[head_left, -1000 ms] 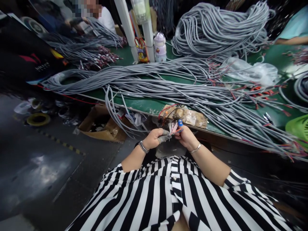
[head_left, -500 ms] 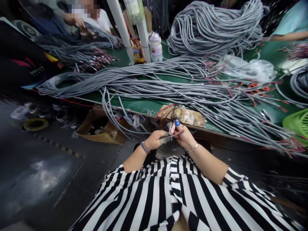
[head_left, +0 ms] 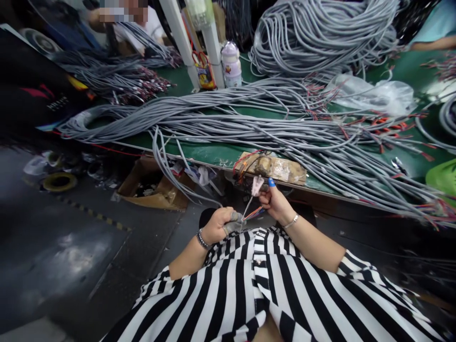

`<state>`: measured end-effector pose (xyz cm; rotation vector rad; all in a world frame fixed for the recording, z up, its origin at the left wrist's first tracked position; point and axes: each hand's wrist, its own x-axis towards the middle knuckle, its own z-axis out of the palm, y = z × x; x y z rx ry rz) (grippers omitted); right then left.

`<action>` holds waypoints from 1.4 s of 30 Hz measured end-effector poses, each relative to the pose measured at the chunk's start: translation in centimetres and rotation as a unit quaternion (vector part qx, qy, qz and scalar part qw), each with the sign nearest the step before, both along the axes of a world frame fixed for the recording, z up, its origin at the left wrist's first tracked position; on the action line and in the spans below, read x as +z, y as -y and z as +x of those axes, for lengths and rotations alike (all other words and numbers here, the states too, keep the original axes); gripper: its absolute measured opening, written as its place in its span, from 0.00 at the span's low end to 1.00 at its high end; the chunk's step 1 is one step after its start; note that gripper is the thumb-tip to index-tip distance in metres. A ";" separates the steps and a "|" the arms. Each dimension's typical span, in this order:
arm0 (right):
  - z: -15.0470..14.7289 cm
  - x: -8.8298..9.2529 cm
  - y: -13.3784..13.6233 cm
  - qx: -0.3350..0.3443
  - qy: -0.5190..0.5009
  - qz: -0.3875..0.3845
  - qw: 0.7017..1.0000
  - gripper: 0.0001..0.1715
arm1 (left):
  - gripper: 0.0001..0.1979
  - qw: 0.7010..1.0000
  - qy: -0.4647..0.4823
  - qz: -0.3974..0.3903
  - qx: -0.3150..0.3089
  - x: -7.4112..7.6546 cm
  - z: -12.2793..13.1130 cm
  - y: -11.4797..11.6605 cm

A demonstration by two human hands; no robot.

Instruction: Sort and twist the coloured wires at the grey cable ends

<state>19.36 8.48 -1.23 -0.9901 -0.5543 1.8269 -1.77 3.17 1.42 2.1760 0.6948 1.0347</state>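
My left hand point(head_left: 221, 225), with grey coverings on its fingertips, is closed around the end of a grey cable just above my lap. Thin coloured wires point(head_left: 253, 213), orange and blue among them, fan out from that end. My right hand point(head_left: 277, 205), a blue wrap on its thumb, pinches a crumpled whitish-pink piece point(head_left: 257, 185). A pale strand point(head_left: 248, 207) runs taut from this piece down to the cable end. Just beyond my right hand, a tape-covered wooden block point(head_left: 285, 171) sits at the table edge, with red and dark wires at its left side.
Long grey cables point(head_left: 213, 126) with stripped ends lie across the green table point(head_left: 210, 153). A big cable coil point(head_left: 320, 40), a plastic bag point(head_left: 377, 92) and a lilac bottle point(head_left: 231, 65) stand further back. Below is a cardboard box point(head_left: 153, 199). Co-workers sit opposite.
My hands have drawn apart: the left moved down and left with the cable, the right slightly right. The pale strand now stretches between them.
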 end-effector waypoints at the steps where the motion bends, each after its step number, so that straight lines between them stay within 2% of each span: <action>1: 0.0 0.1 0.1 0.004 0.001 -0.004 1.000 0.33 | 0.11 1.000 -0.001 0.003 0.009 -0.1 -0.3 0.5; 5: 0.2 1.0 0.2 0.048 -0.021 -0.002 0.999 0.32 | 0.08 0.998 -0.008 0.010 0.059 -0.2 -0.9 1.5; 8: 0.3 1.9 -0.1 0.097 -0.045 0.009 0.994 0.33 | 0.07 0.995 -0.004 0.045 0.085 -0.1 -0.4 1.1; 10: 0.3 2.4 -0.3 0.107 -0.043 0.024 0.993 0.33 | 0.08 0.993 -0.003 0.073 0.088 0.0 0.4 0.6; 14: -0.1 2.5 -0.5 0.085 0.011 0.055 0.995 0.29 | 0.09 0.991 -0.007 0.094 0.096 0.1 2.1 -0.9; 18: -0.4 2.0 -0.5 0.069 0.025 0.049 0.996 0.31 | 0.10 0.991 0.011 0.081 0.103 -0.6 3.1 -2.1; 23: -1.2 1.9 -0.9 0.051 -0.007 0.030 0.998 0.31 | 0.10 0.993 0.002 0.051 0.109 -1.6 3.2 -2.6; 30: -2.0 2.4 -1.2 -0.019 -0.012 0.011 1.000 0.31 | 0.12 0.994 -0.017 0.050 0.100 -2.3 3.0 -2.5; 36: -1.9 1.9 -0.9 -0.001 -0.041 -0.007 0.999 0.33 | 0.11 0.992 -0.030 0.062 0.105 -2.6 2.7 -2.4; 42: -1.6 1.1 -0.3 0.038 -0.091 -0.034 0.995 0.35 | 0.10 0.994 -0.011 0.072 0.084 -1.7 2.3 -2.0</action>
